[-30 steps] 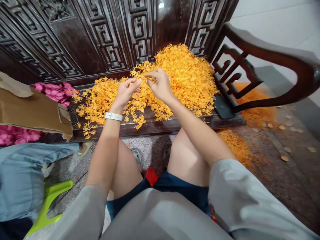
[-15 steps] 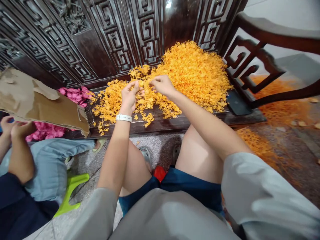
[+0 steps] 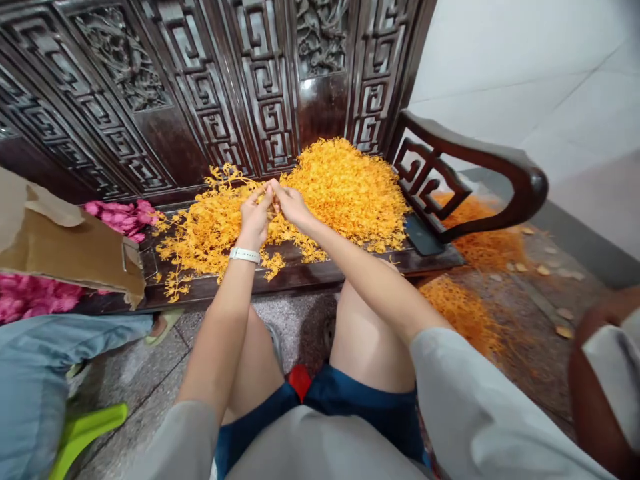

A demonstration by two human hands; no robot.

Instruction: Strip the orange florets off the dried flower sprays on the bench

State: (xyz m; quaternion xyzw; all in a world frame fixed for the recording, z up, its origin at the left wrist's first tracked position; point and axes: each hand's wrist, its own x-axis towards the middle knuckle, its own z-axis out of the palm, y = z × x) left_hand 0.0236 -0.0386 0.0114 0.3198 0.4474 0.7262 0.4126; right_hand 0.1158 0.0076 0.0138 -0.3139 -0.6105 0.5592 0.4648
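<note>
A large heap of yellow-orange artificial flowers (image 3: 350, 193) with thin stems lies on the dark wooden bench seat (image 3: 295, 272). Looser sprigs spread leftward from it. Over the heap's left part, my left hand (image 3: 256, 217) has its fingers closed in a pinch, with a white band on the wrist. A yellow flower sprig (image 3: 227, 175) seems to run from these fingers up and to the left. My right hand (image 3: 293, 205) is pinched closed too, its fingertips meeting the left ones. What lies between the right fingertips is hidden.
A torn cardboard box (image 3: 70, 247) stands at the left beside pink flowers (image 3: 123, 219). A dark phone (image 3: 424, 235) lies by the armrest (image 3: 480, 157). Orange scraps (image 3: 465, 320) cover the floor at right. Another person's leg (image 3: 30, 373) and a green stool (image 3: 90, 433) are at left.
My right hand has moved left to meet my left hand; they were apart before. The view has turned to the right, showing more wall and armrest.
</note>
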